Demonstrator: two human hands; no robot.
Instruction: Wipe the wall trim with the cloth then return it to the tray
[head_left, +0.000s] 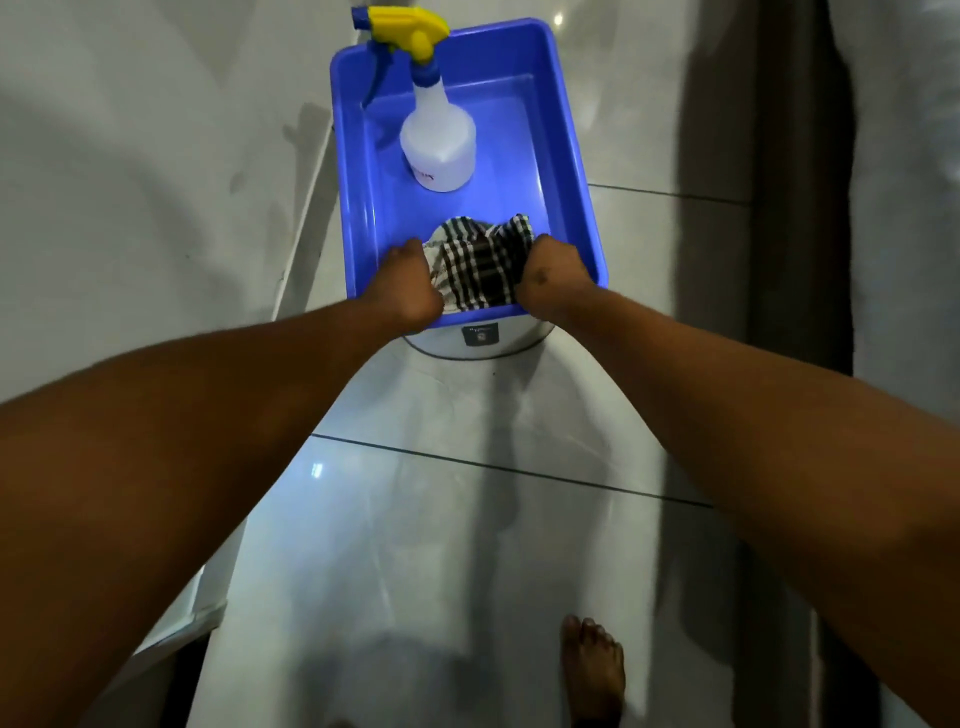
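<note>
The checked cloth (478, 265) (dark brown and white squares) lies bunched inside the blue tray (358, 208), at the tray's near end, against the near wall. Its long axis runs left to right, across the tray, from one hand to the other. The stripes go approx. along the tray's length.

The left hand (402, 291) is closed on the left end of the cloth, fingers curled under, knuckles up. The right hand (553, 283) is closed on the right end in the same way. So the cloth is held between the 2 grips, and its middle part is crumpled and a bit raised. Both wrists cross over the near rim of the tray.

Beyond the grips, toward the far end of the tray, a white spray bottle (439, 145) stands upright, well apart from the cloth. Its yellow-and-blue trigger head points to the left, over the far left corner of the tray.

Below the wrists, under the near rim, the tray sits on a white round object (478, 340) with a small dark label; what it is I cannot tell. Around is glossy grey tiled floor (467, 519). One bare foot (595, 670) stands on the tiles, near the bottom edge.
</note>
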